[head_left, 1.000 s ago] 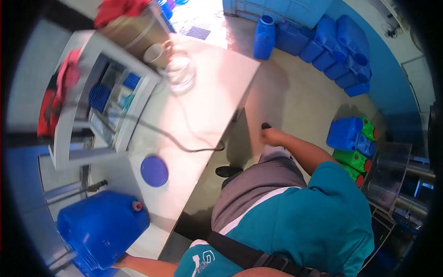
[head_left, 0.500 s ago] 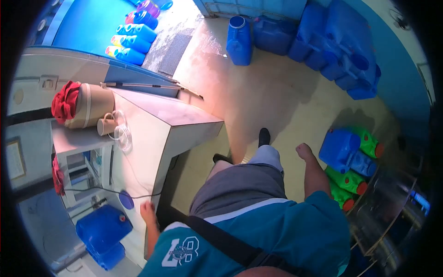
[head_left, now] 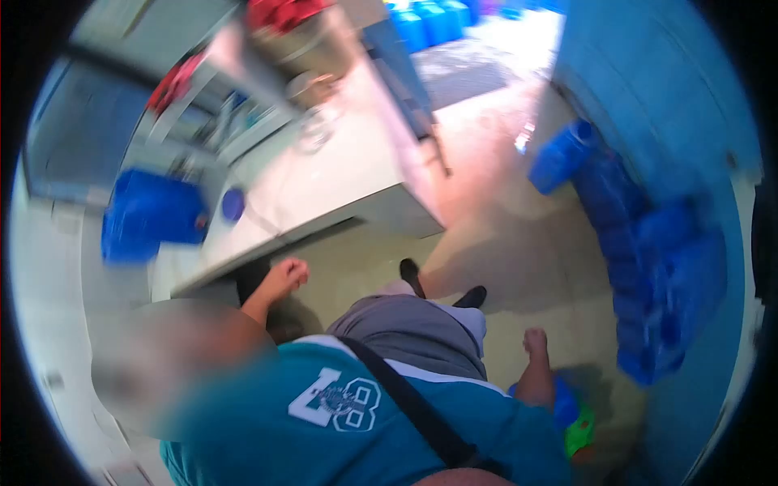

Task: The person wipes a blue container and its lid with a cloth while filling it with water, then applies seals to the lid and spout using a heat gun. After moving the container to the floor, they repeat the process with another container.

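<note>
My left hand (head_left: pixel 287 278) hangs beside the front edge of the white counter (head_left: pixel 324 194), its fingers loosely bent with a small gap between them and nothing visible in it. On the other side of my body, my right hand (head_left: pixel 534 341) is curled closed over the floor, with nothing seen in it. Just below it, partly hidden by my forearm, are a blue container (head_left: pixel 566 402) and a green one (head_left: pixel 579 433). A round blue lid (head_left: pixel 233 205) lies on the counter near a large blue jug (head_left: pixel 154 217).
Blue jugs (head_left: pixel 668 283) line the blue wall at right, with one jug (head_left: pixel 559 158) at their near-doorway end. A bucket (head_left: pixel 312 53) with red cloth stands on the counter. A grey mat (head_left: pixel 466 83) lies at the doorway. A blurred patch covers the lower left.
The view has turned, so the counter and doorway sit further right and the jugs stand along the right side. My left hand has risen and its fingers look looser. Both feet now show.
</note>
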`<state>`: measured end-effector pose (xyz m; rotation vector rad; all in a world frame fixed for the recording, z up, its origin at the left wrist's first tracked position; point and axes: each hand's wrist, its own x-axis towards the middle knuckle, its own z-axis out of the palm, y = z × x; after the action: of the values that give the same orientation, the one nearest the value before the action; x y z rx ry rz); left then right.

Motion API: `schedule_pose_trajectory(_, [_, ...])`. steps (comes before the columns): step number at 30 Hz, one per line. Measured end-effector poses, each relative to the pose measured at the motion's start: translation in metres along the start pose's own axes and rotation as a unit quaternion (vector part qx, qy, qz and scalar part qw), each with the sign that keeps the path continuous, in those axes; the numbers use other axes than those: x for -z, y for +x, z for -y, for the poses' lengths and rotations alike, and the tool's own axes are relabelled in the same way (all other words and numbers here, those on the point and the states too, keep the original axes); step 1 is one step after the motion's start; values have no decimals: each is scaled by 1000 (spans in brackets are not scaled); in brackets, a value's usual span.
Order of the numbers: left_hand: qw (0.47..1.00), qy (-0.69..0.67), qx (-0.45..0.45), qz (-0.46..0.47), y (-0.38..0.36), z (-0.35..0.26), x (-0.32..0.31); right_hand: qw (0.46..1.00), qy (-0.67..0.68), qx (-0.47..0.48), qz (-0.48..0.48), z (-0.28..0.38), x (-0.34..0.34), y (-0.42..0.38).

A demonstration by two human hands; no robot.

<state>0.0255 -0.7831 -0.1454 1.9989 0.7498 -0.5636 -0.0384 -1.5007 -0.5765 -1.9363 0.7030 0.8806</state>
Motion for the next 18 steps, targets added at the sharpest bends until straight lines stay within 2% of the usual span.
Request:
schedule_pose_trajectory(1, [996, -53, 49, -45, -11, 9, 12, 999, -33, 24, 28, 1, -2, 0])
schedule_pose_trajectory(2, [985, -128, 70, -96, -21, 15, 23, 976, -174, 22, 129, 7, 2, -5])
schedule_pose_trajectory(3, [970, -174, 105, -136, -26, 24, 40, 927, -308, 17, 214, 24, 3, -9])
schedule_pose_trajectory(4, [949, -230, 125, -177, -30, 28, 59, 918, -328, 29, 224, 49, -1, -18])
schedule_pose_trajectory(5, [930, -260, 146, -215, -26, 38, 80, 978, -153, -65, 129, 74, -9, -34])
schedule_pose_trajectory(6, [906, -301, 145, -261, -22, 50, 101, 987, 32, -157, 23, 94, -16, -43])
schedule_pose_trajectory(7, [891, -347, 133, -261, -10, 75, 131, 988, 22, -153, 23, 108, -25, -37])
schedule_pose_trajectory(9, [851, -408, 120, -309, 17, 109, 183, 998, 24, -40, 34, 134, -47, -20])
schedule_pose_trajectory(10, [829, -430, 111, -339, 27, 119, 206, 999, 22, -31, 31, 150, -63, -20])
schedule_pose_trajectory(12, [804, -481, 90, -339, 61, 141, 258, 996, -3, 90, -13, 196, -102, -20])
schedule_pose_trajectory(13, [780, -521, 69, -339, 78, 154, 286, 996, -8, 92, -16, 219, -122, -25])
schedule_pose_trajectory(15, [745, -585, 63, -315, 116, 169, 329, 975, -91, 201, -12, 265, -164, -44])
schedule_pose_trajectory(18, [664, -707, 75, -232, 158, 174, 361, 968, -154, 194, 32, 348, -244, -91])
